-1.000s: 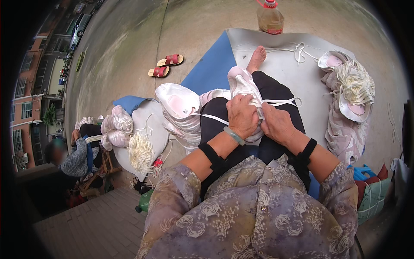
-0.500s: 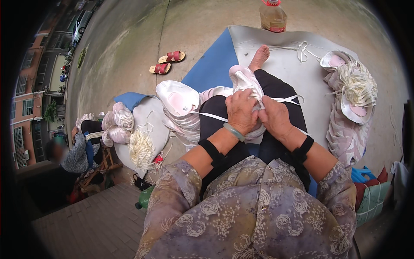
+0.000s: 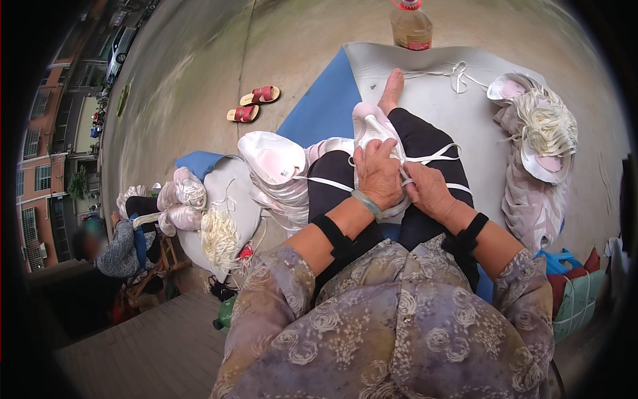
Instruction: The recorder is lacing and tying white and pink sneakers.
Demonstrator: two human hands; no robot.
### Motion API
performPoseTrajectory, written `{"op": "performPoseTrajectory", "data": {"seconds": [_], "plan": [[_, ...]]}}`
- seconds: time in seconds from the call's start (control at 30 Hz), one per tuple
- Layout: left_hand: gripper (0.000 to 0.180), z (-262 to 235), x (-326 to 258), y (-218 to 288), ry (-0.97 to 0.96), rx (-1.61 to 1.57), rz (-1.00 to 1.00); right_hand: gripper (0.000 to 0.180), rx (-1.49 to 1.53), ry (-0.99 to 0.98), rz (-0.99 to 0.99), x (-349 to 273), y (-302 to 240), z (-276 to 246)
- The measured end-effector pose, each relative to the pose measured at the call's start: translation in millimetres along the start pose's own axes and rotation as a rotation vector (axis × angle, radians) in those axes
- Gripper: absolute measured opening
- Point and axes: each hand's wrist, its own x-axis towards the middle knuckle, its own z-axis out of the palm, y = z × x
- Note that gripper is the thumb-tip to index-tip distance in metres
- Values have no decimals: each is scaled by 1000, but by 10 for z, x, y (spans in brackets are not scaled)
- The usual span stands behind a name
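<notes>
Head view: sitting over a blue-and-white mat (image 3: 458, 126), between a left stack of shoe uppers (image 3: 276, 176) and a right stack of shoe uppers (image 3: 531, 206) topped with bundled laces (image 3: 550, 126); finished or waiting, impossible to tell. Steadying a pink-and-white upper (image 3: 372, 126) on the lap, left hand (image 3: 377, 176) curled over it; pinching, with right hand (image 3: 427, 189), a white lace (image 3: 435, 157) at its edge. Lacing apparently begun, not finished: loose lengths across both thighs.

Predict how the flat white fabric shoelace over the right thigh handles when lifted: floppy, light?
Likely floppy: the shoelace bends in a loose loop over the black trouser leg. Probably light, being a thin, narrow band. Might not lift free, since it leads to the pink-and-white shoe upper.
</notes>
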Motion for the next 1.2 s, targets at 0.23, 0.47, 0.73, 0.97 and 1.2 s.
{"op": "performPoseTrajectory", "data": {"seconds": [0.23,0.47,0.73,0.97,1.2], "plan": [[3,-758,-381,-290,-92,112,20,40,152,41,78,-105,-19,-56],[6,-1552,-1480,-1319,5,332,-300,40,68,64,18,-98,22,0],[3,-1528,-1508,-1469,137,-668,-706,45,431,-11,383,-29,-143,-202],[12,-1895,-766,-893,209,-1427,-455,13,716,2,681,134,8,-135],[17,-1837,-583,-618,12,-1811,-170,11,1041,132,797,252,-113,-188]]}}
